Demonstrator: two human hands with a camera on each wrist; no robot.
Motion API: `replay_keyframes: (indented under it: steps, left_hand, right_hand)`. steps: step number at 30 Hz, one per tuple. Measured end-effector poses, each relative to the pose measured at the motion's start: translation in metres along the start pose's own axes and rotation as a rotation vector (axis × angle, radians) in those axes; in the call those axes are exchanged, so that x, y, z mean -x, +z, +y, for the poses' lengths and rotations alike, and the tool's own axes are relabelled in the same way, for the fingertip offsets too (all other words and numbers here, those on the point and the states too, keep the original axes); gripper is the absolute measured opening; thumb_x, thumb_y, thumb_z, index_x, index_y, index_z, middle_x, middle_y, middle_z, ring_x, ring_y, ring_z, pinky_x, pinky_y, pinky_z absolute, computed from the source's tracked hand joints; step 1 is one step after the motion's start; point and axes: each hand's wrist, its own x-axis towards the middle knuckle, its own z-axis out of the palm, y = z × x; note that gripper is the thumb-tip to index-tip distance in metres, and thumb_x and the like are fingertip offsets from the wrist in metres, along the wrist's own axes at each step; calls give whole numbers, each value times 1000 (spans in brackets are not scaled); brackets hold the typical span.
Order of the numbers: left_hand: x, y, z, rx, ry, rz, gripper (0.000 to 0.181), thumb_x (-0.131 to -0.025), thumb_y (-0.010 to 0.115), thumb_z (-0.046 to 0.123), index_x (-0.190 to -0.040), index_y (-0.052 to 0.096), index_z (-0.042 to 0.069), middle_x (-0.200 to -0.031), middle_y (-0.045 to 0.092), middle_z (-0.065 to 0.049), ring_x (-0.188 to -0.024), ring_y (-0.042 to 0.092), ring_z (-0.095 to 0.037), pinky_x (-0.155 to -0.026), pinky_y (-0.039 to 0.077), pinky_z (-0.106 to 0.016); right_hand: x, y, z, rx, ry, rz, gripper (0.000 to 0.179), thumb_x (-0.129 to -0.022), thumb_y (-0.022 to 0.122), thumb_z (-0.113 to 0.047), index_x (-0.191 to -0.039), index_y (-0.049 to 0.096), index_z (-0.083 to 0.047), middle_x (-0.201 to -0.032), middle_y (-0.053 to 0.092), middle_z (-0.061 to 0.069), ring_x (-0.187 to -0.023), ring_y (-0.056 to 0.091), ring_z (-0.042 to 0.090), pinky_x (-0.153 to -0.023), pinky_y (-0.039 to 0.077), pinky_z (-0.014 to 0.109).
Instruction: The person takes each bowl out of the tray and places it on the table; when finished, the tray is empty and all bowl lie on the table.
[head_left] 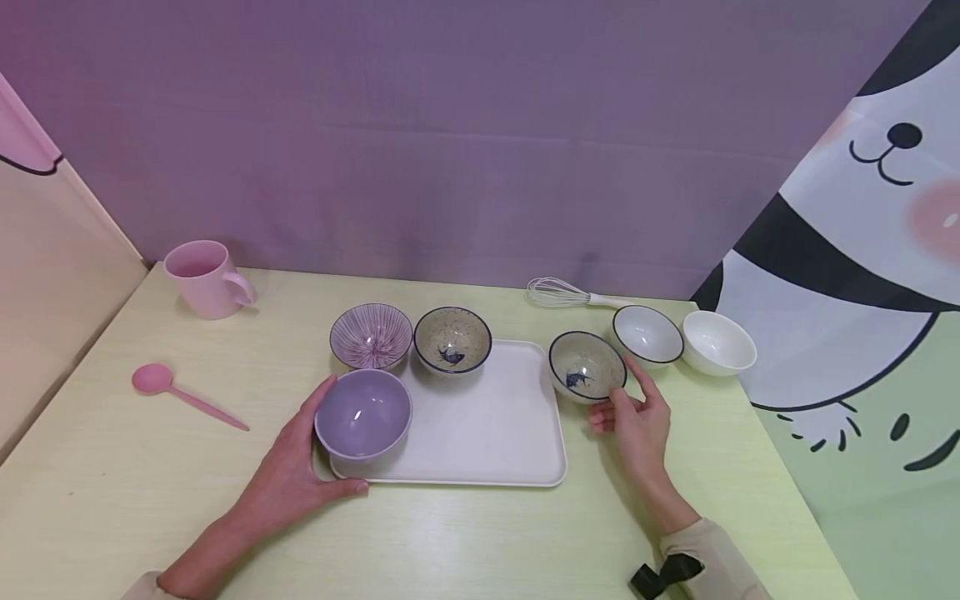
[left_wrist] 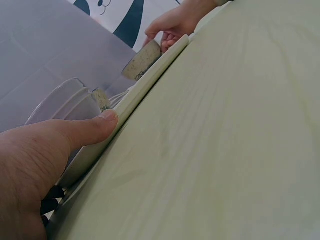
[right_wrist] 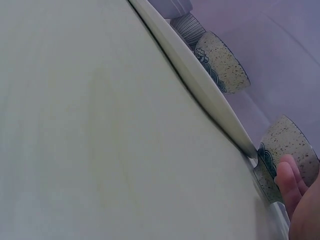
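Observation:
A plain purple bowl stands over the front left corner of the white tray. My left hand is spread around its left side, fingers along the bowl's wall. The left thumb stretches out by the tray's front rim. Just right of the tray, my right hand holds a speckled bowl with a blue fish. The thumb is at its near rim and the index finger lies along its right side; other fingers press its outer wall.
At the tray's back left are a purple striped bowl and another speckled fish bowl. A dark-rimmed white bowl, a plain white bowl and a whisk sit back right. A pink mug and pink spoon are left.

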Motion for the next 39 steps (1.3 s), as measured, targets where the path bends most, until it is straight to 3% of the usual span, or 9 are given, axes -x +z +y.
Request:
replay_keyframes:
  steps: [8, 39]
  left_hand:
    - [0, 0, -1, 5, 3, 1, 147, -67, 109, 44, -179, 17, 23, -176, 36, -21, -159, 37, -51, -126, 32, -77]
    - [-1, -1, 1, 4, -18, -10, 147, -67, 108, 47, -179, 16, 24, -177, 35, -20, -160, 36, -51, -126, 32, -77]
  right_hand:
    - [-9, 8, 2, -18, -31, 15, 61, -104, 47, 5, -162, 58, -11, -63, 74, 3, -51, 70, 10, -51, 63, 25]
    - [-43, 33, 7, -20, -67, 24, 59, -108, 51, 1, -166, 51, -11, -73, 78, 6, -55, 73, 10, -55, 65, 27]
